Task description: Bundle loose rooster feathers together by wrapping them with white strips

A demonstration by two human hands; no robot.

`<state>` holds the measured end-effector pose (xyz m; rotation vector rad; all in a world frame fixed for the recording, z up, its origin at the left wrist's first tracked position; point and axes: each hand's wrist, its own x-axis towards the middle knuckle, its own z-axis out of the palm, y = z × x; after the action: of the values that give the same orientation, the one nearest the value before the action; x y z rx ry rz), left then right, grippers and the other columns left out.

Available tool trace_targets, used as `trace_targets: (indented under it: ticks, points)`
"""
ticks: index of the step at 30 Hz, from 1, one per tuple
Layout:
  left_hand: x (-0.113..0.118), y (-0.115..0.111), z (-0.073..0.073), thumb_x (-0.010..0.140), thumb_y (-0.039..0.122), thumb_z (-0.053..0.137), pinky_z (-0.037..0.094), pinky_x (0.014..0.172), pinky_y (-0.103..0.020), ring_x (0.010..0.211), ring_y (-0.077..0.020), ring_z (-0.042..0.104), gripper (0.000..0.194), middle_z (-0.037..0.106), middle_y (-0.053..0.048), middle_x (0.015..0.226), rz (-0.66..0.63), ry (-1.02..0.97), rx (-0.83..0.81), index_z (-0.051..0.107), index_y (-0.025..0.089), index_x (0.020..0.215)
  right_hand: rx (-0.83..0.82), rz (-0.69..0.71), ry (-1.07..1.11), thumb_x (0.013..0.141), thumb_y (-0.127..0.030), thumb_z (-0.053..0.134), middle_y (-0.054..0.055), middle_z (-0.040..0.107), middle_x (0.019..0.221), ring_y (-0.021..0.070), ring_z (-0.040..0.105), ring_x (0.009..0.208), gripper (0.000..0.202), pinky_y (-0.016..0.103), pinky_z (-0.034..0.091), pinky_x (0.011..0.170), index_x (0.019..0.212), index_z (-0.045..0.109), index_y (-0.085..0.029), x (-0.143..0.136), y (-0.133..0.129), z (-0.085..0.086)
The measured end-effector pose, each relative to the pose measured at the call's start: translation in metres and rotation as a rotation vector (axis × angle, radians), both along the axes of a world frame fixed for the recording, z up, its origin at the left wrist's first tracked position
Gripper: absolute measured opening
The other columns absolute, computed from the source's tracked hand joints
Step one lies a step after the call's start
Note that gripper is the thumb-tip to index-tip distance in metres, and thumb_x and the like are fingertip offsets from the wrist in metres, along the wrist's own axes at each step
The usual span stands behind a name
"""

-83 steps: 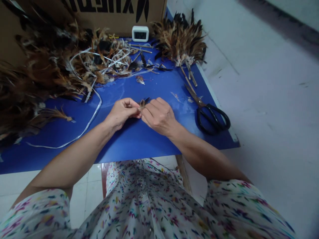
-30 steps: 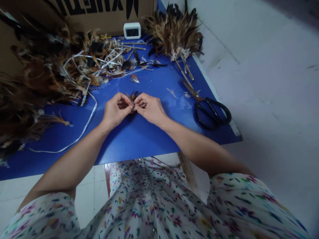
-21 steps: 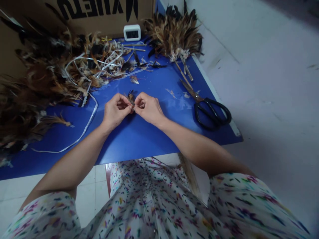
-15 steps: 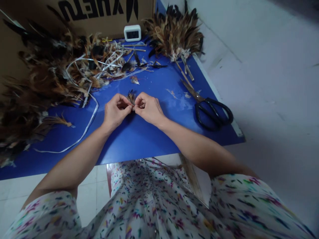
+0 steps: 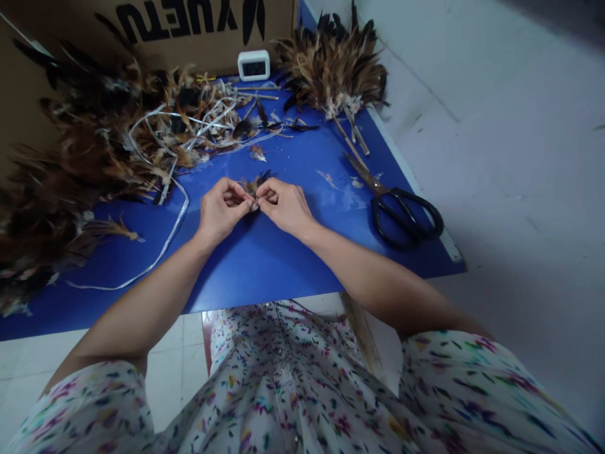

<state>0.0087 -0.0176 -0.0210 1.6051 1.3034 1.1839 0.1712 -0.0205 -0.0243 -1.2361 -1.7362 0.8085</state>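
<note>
Between my two hands is a small tuft of brown and black feathers (image 5: 254, 186), its pale base pinched at my fingertips. My left hand (image 5: 225, 208) grips it from the left with thumb and forefinger. From the right, my right hand (image 5: 284, 205) pinches the same base, fingers curled in. The tips of both hands nearly meet just above the blue table (image 5: 265, 271). Part of the tuft is hidden behind the fingers.
Loose feathers (image 5: 89, 151) and a white plastic strip (image 5: 182, 211) cover the left. Black-handled scissors (image 5: 401, 214) lie right, below feather dusters (image 5: 333, 66) with sticks. A small white clock (image 5: 254, 65) stands before a cardboard box (image 5: 198, 47).
The feather tuft has tilted and fanned out a little to the right between my fingertips. Both hands keep their pinch in nearly the same place.
</note>
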Motion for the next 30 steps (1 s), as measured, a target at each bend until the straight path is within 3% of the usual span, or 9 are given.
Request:
trace_targets:
  ticks: [9,21,30]
  points:
    - [-0.0008,0.0007,-0.0009,0.061,0.029,0.083,0.056,0.069,-0.022,0.069,-0.0113,0.068,0.038,0.069,0.0,0.074,0.007,-0.027,-0.025,0.051,0.018,0.079,0.028,0.018,-0.064,0.08,-0.017,0.062,0.001,0.071,0.077,0.013,0.065,0.071,0.005,0.026,0.046,0.068,0.08,0.067,-0.018,0.0007,-0.0006,0.0008]
    - [-0.0007,0.0024,-0.0067,0.067,0.027,0.078,0.058,0.062,-0.021,0.064,-0.0108,0.069,0.034,0.069,0.001,0.074,-0.002,0.014,0.107,0.049,0.019,0.081,0.025,-0.012,-0.094,0.081,-0.02,0.064,0.0,0.07,0.072,0.0117,0.063,0.068,0.006,0.023,0.044,0.065,0.077,0.068,-0.018,-0.0003,-0.0017,0.0036]
    - [0.0017,0.0,-0.0052,0.068,0.024,0.077,0.056,0.058,-0.018,0.062,-0.0092,0.067,0.032,0.067,0.002,0.075,0.038,0.041,0.134,0.05,0.019,0.084,0.052,0.001,-0.114,0.084,-0.018,0.061,0.002,0.074,0.085,0.0129,0.065,0.074,0.012,0.025,0.048,0.071,0.083,0.073,-0.019,-0.0024,0.0002,-0.0007]
